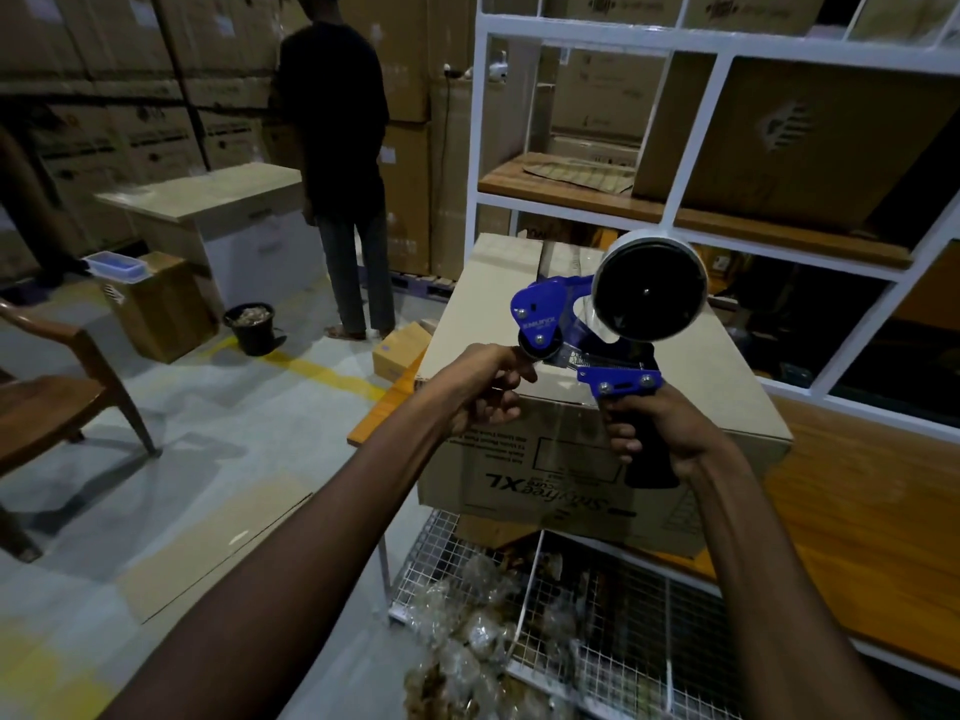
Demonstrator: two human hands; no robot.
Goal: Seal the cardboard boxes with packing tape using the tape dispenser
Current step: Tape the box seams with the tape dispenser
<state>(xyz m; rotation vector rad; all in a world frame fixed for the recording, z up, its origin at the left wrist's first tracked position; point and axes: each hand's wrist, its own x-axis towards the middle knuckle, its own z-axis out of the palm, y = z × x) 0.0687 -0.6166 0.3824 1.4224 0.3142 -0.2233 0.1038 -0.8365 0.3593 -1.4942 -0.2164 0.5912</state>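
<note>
Right hand (655, 426) is gripping the tape dispenser (597, 324) handle above the cardboard box (545, 324). Left hand (485, 389) fingers are pinching its front roller end, probably freeing tape.

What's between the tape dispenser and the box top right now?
Nothing solid, in the head view. The tape dispenser is held up over the cardboard box: right hand on its handle, left hand pinching at the roller end.

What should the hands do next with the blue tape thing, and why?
Probably lower the tape dispenser onto the cardboard box. The right hand holds its handle, the left hand pinches at its front roller, and it is held above the box.
</note>
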